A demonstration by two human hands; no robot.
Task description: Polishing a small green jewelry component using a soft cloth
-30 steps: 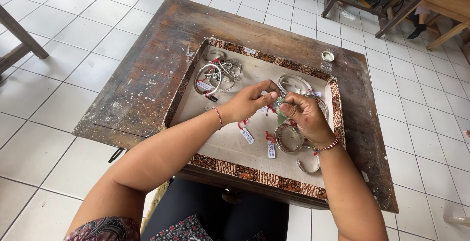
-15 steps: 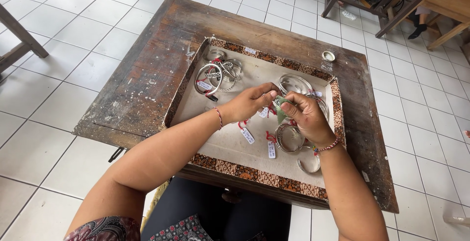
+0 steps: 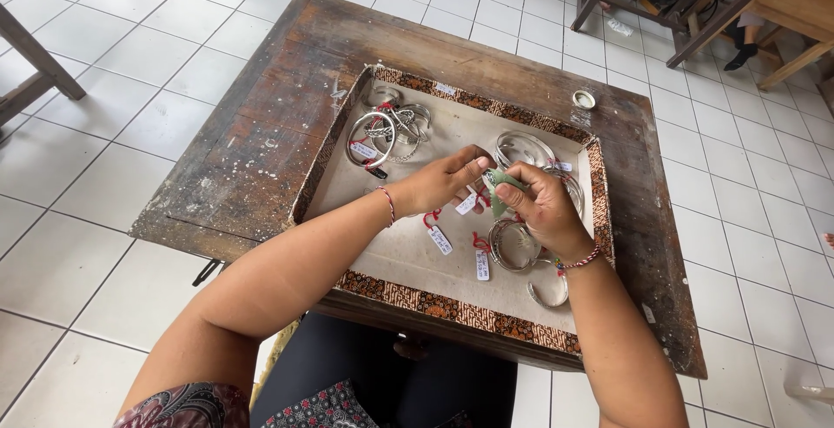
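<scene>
Hands meet over the shallow patterned-rim tray (image 3: 352, 285): your left hand (image 3: 439, 183) and right hand (image 3: 540, 206) together pinch a small green cloth (image 3: 501, 192) above the tray's middle. Silver bangles (image 3: 512, 245) with paper tags lie just below your right hand, and another bangle cluster (image 3: 387, 128) sits in the tray's far left corner.
</scene>
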